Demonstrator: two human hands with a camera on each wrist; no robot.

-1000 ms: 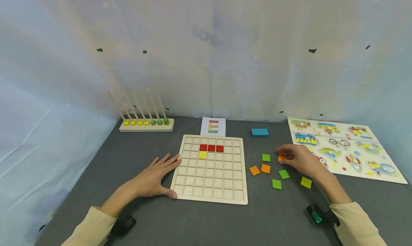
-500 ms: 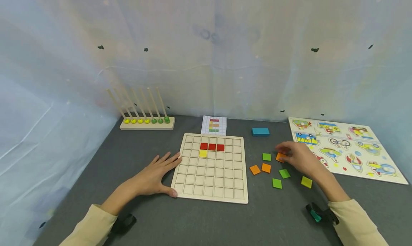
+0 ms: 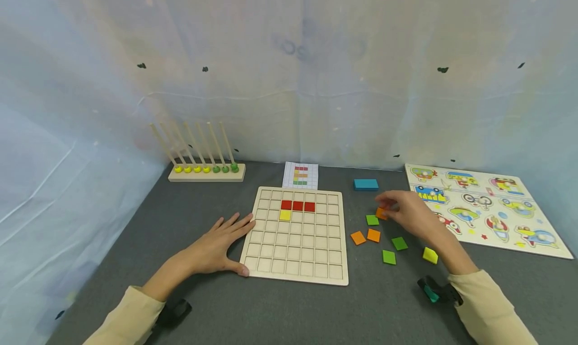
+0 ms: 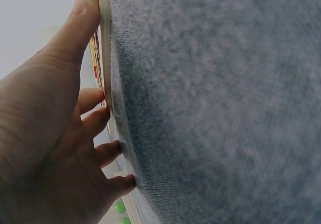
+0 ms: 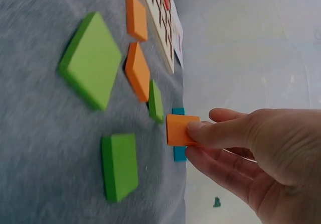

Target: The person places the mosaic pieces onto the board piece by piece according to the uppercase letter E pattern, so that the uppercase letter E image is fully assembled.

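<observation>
My right hand [image 3: 408, 212] pinches an orange square tile [image 5: 179, 129] between thumb and fingers, raised off the dark cloth in the right wrist view. Close by it lies a green tile [image 3: 372, 220]. With fingers spread, my left hand [image 3: 221, 247] rests at the left edge of the wooden grid board [image 3: 293, 257], thumb at its lower left corner. Three red tiles [image 3: 298, 206] sit in a row in the board's cells, and a yellow tile [image 3: 285, 215] lies under the leftmost red one.
Two orange tiles [image 3: 373, 235], two green tiles [image 3: 399, 243] and a yellow tile [image 3: 430, 255] lie right of the board. Behind are a pattern card [image 3: 311, 175], a blue block [image 3: 366, 185] and a peg bead rack [image 3: 206, 174]. A vehicle picture puzzle [image 3: 489, 219] lies far right.
My right hand has taken hold of the orange tile, lifted it and moved it left toward the board. My left hand has stayed put at the board's edge.
</observation>
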